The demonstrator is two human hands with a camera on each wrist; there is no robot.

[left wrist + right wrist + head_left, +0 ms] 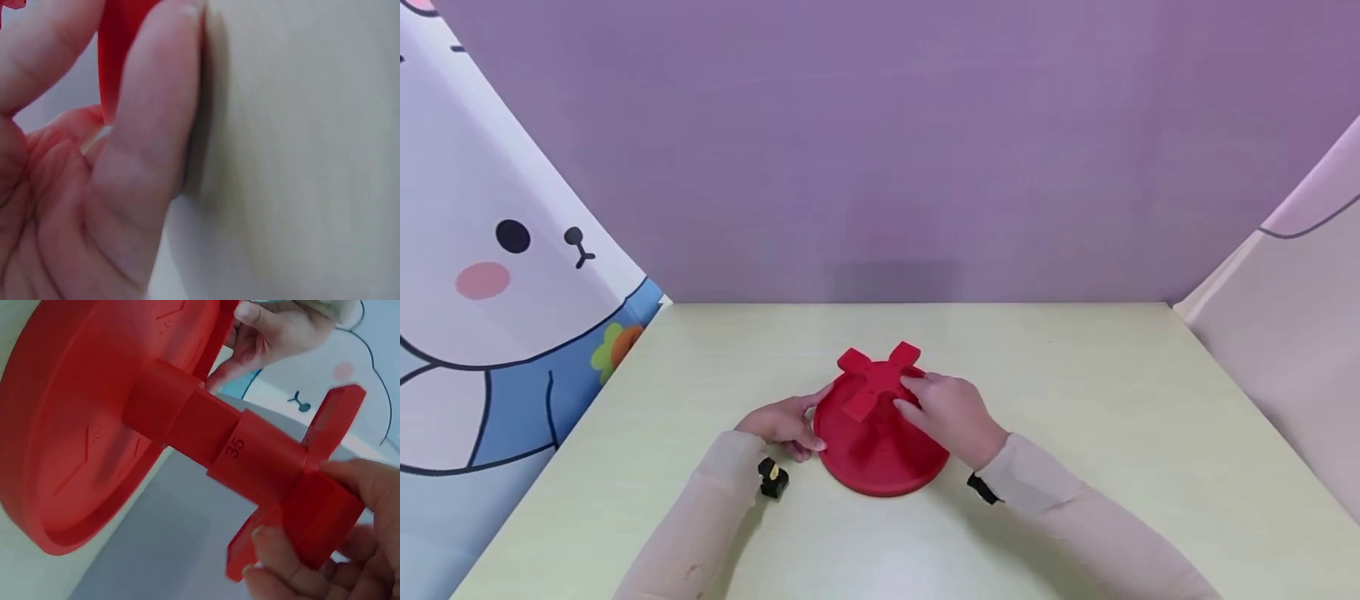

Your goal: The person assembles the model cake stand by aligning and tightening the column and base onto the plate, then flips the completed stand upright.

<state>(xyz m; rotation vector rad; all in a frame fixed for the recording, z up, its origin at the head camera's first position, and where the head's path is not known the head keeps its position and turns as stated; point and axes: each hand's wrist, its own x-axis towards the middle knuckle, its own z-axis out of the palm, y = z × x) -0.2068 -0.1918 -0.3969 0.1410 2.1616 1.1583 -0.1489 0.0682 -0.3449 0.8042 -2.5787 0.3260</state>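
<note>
A red plastic stand rests on the table. Its wide round base (887, 471) has a raised rim, and a cross-shaped top (880, 379) with several flat arms sits above it. In the right wrist view, a squared shaft (203, 428) rises from a socket in the base into a collar (269, 456) marked 35. My left hand (786, 425) holds the base's left rim between thumb and fingers. From the right, my right hand (955, 417) pinches one arm of the top between thumb and fingers. The pinched arm is partly hidden in the head view.
The pale table (1112, 400) runs back to a purple wall (887, 150). Cloth with a cartoon animal (527, 375) borders the left side, and a pale panel (1285, 333) borders the right. A small black device (772, 478) sits at the left wrist.
</note>
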